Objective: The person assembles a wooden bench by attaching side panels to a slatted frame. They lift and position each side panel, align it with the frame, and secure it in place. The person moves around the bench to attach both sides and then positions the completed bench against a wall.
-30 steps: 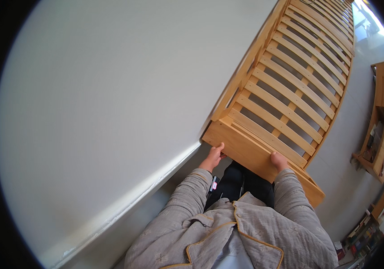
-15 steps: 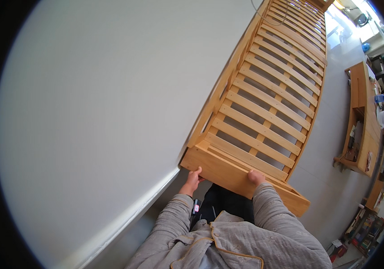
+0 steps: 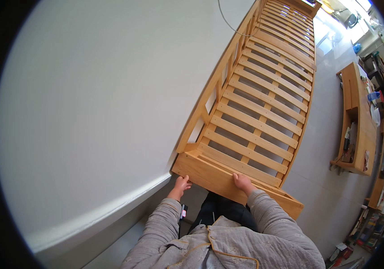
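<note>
A long light-wood slatted frame (image 3: 260, 127), like a sofa or daybed base, stretches from in front of me to the far end along the wall. Its near end is a broad wooden board (image 3: 210, 176). My right hand (image 3: 242, 183) is closed over the board's upper edge, fingertips out of sight on the far side. At the board's left part, by its lower edge, my left hand (image 3: 181, 186) pinches with thumb and curled fingers; part of its grip is hidden. My legs stand close against the board.
A white wall (image 3: 93, 112) runs along the left, with a ledge at its base. A thin cable (image 3: 226, 23) hangs over the frame's far part. To the right, across the grey floor (image 3: 315, 148), stands a wooden coffee table (image 3: 366, 130) with things on it. Books (image 3: 372, 231) are stacked at the lower right.
The frame and both hands sit farther left in view, and the view itself has shifted. More of the frame's left side rail shows. The cable appears farther left. Both hands keep their places on the board.
</note>
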Action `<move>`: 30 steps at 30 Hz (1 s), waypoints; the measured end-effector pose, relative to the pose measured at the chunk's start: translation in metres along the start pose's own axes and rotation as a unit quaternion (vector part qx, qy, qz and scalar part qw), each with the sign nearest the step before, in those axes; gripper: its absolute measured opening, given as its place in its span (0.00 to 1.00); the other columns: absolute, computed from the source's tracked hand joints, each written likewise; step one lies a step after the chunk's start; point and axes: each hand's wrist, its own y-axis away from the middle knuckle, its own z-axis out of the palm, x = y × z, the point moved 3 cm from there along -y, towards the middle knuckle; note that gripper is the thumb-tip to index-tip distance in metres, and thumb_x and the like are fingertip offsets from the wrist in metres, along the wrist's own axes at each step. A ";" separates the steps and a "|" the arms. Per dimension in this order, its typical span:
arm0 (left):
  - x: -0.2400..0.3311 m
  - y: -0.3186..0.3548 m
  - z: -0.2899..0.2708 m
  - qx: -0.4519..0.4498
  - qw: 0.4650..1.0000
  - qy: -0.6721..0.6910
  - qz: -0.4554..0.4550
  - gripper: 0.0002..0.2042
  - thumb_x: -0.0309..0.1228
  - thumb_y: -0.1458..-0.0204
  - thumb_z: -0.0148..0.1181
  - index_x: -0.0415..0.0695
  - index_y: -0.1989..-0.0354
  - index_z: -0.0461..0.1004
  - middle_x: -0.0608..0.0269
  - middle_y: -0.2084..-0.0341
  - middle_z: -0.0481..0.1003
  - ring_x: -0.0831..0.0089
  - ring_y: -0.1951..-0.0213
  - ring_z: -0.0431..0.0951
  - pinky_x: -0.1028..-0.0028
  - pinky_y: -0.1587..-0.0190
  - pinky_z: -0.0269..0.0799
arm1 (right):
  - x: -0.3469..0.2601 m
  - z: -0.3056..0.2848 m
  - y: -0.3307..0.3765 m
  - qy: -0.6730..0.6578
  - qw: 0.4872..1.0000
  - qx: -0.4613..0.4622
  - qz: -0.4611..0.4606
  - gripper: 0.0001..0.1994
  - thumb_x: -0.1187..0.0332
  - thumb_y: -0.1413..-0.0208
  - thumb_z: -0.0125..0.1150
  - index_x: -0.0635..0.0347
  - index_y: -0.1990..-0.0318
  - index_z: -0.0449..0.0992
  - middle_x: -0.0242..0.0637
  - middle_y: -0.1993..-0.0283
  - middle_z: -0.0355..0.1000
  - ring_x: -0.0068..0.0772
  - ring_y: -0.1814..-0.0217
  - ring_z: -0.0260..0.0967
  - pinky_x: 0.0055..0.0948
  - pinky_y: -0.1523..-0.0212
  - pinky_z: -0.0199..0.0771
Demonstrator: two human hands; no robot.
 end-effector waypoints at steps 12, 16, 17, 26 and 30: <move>-0.020 0.058 0.006 -0.055 0.992 -0.068 0.089 0.14 0.40 0.43 0.47 0.42 0.57 0.66 0.58 0.65 0.74 0.71 0.67 0.77 0.75 0.70 0.72 | 0.105 -0.034 0.106 -0.082 0.976 0.197 -0.047 0.13 0.62 0.49 0.52 0.60 0.62 0.74 0.50 0.59 0.72 0.50 0.54 0.68 0.41 0.52 0.67; -0.028 0.060 0.008 -0.069 0.981 -0.118 0.136 0.12 0.39 0.44 0.49 0.43 0.59 0.66 0.59 0.67 0.74 0.71 0.69 0.77 0.74 0.70 0.72 | 0.138 -0.027 0.177 -0.113 0.958 0.262 0.025 0.12 0.63 0.49 0.53 0.61 0.62 0.75 0.50 0.60 0.72 0.49 0.54 0.69 0.40 0.52 0.68; -0.037 0.054 0.012 -0.078 0.978 -0.130 0.142 0.12 0.39 0.44 0.49 0.43 0.59 0.66 0.59 0.67 0.74 0.71 0.69 0.77 0.73 0.69 0.73 | 0.153 -0.019 0.200 -0.123 0.956 0.258 0.060 0.12 0.63 0.49 0.53 0.61 0.62 0.75 0.50 0.60 0.73 0.48 0.53 0.69 0.40 0.52 0.68; -0.123 0.123 0.017 -0.151 0.964 -0.184 0.117 0.14 0.39 0.44 0.49 0.42 0.57 0.67 0.59 0.65 0.74 0.70 0.66 0.77 0.74 0.68 0.73 | 0.272 0.163 0.374 -0.036 0.986 -0.086 0.137 0.18 0.53 0.49 0.50 0.54 0.57 0.76 0.42 0.54 0.72 0.46 0.49 0.67 0.37 0.47 0.66; -0.130 0.124 0.002 -0.113 0.963 -0.207 0.128 0.15 0.40 0.43 0.47 0.42 0.56 0.66 0.57 0.63 0.73 0.68 0.65 0.77 0.73 0.68 0.73 | 0.298 0.157 0.404 -0.059 0.989 0.034 0.128 0.19 0.53 0.49 0.49 0.55 0.59 0.77 0.43 0.56 0.73 0.46 0.51 0.69 0.38 0.49 0.67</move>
